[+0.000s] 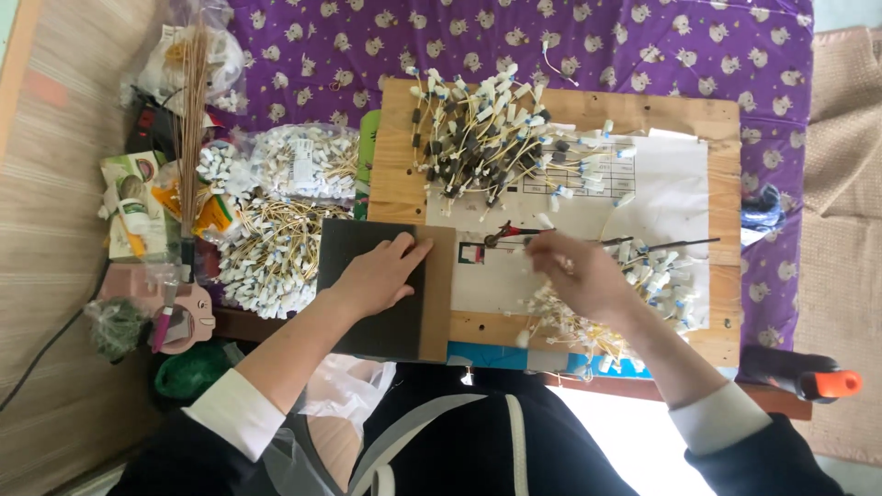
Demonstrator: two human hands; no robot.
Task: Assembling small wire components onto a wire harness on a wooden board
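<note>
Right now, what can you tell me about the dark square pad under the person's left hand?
The dark pad is a flat, near-black square sheet with a matte, foam-like look. It lies level on a brown backing board, which shows as a strip along its right side, at the near left corner of the wooden work board. The left hand rests palm down on it, fingers spread towards its top right corner. Nothing else touches it.

Wooden board (707, 119) on a purple patterned cloth (367, 46) — white paper sheet (675, 174), dark pad (354, 243), and two heaps of white-tipped sticks (478, 129) lie on the board.
</note>
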